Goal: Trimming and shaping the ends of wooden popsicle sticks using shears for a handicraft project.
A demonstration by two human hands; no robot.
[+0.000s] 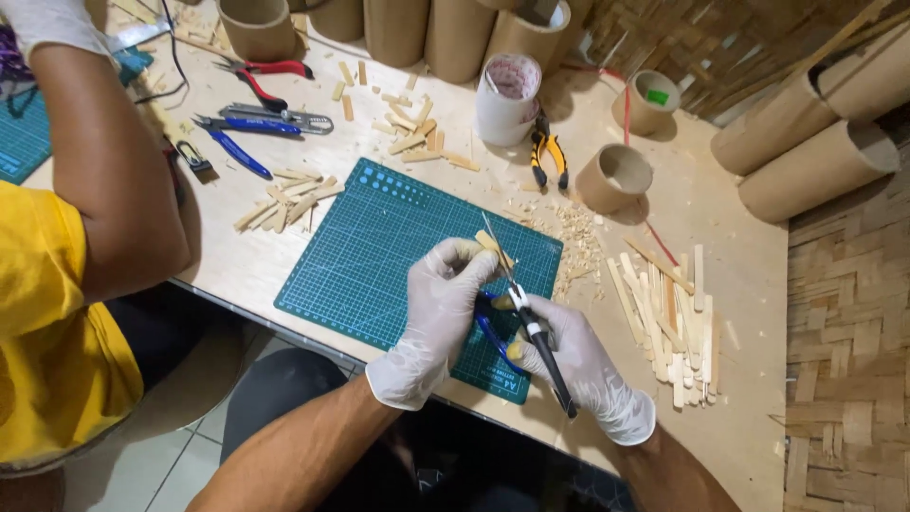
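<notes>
Head view: gloved left hand (438, 318), fingers pinched on a small bamboo piece (493, 248) held above the green cutting mat (379, 246). Gloved right hand (583, 365), fingers wrapped round a craft knife (531, 327), blade tip meeting the piece. Cut bamboo strips (668, 322) lie just right on the tabletop (730, 246); a neighbouring person's arm (109, 161) at left

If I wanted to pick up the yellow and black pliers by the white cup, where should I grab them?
Grab the yellow pliers by their two handles, the end nearer you. They lie flat with the metal nose pointing toward the white cup, so coming from your side is probably easiest.
</notes>
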